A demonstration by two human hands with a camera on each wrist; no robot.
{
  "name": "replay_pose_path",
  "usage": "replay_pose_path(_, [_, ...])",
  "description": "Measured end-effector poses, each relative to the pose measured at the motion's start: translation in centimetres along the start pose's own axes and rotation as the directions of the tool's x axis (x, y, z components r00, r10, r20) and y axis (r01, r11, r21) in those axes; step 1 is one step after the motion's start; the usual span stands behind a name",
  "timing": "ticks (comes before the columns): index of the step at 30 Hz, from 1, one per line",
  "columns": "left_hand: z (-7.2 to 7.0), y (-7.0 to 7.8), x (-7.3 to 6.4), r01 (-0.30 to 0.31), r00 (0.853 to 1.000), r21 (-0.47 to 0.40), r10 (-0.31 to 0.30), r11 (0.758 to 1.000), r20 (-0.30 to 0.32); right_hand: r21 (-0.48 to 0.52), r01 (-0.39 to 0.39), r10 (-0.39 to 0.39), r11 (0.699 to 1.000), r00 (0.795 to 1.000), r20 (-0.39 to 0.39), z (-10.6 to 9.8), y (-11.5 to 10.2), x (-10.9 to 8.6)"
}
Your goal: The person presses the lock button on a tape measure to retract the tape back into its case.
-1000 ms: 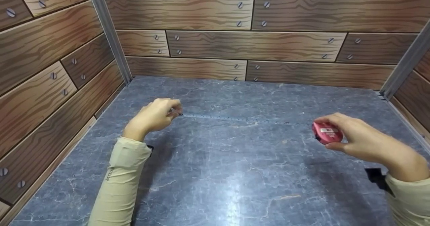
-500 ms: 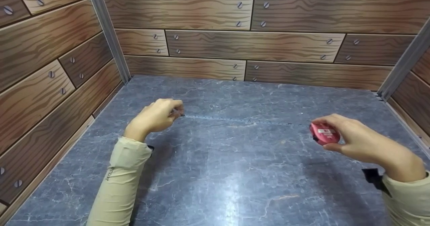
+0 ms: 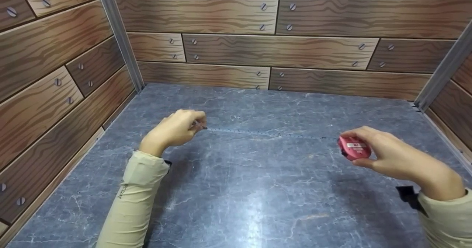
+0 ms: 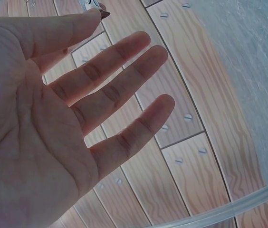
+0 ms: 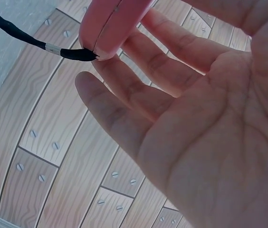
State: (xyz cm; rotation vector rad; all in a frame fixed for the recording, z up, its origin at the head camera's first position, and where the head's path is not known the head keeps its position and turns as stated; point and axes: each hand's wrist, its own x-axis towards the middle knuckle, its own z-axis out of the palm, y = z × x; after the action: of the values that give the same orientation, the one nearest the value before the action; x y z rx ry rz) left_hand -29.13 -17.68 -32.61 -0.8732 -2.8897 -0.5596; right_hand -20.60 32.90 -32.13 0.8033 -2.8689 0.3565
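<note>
A pink tape measure [image 3: 354,148] sits in my right hand [image 3: 391,154], gripped between thumb and fingers above the table. Its thin blade [image 3: 254,132] stretches left across the view to my left hand [image 3: 177,128]. There my thumb and index finger pinch the blade's dark end tip [image 4: 105,14], while the other fingers [image 4: 134,128] spread loosely in the left wrist view. From the pink case [image 5: 115,23] a black wrist strap [image 5: 17,33] hangs in the right wrist view. Most of the case's front is cut off there.
The blue-grey marbled tabletop [image 3: 236,189] lies under both hands. Wood-plank patterned panels [image 3: 228,14] stand at the back and sides, joined by grey metal corner posts [image 3: 121,34]. A bright light reflection shows near the front middle of the table.
My left hand has shifted slightly to the right and my right hand slightly to the left with the tape measure. The stretch of blade between them is a little shorter.
</note>
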Motion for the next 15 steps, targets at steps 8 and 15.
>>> replay_pose_path(8, [0.22,0.43,0.04,-0.011,1.000,0.007,0.011,1.000,0.006,0.008,0.001,-0.001,1.000,1.000,0.021,0.29,-0.19,0.20])
replay_pose_path(15, [0.36,0.61,0.08,-0.019,1.000,0.023,0.019,1.000,0.004,-0.006,0.034,-0.035,0.999,0.999,-0.008,0.51,-0.22,0.16])
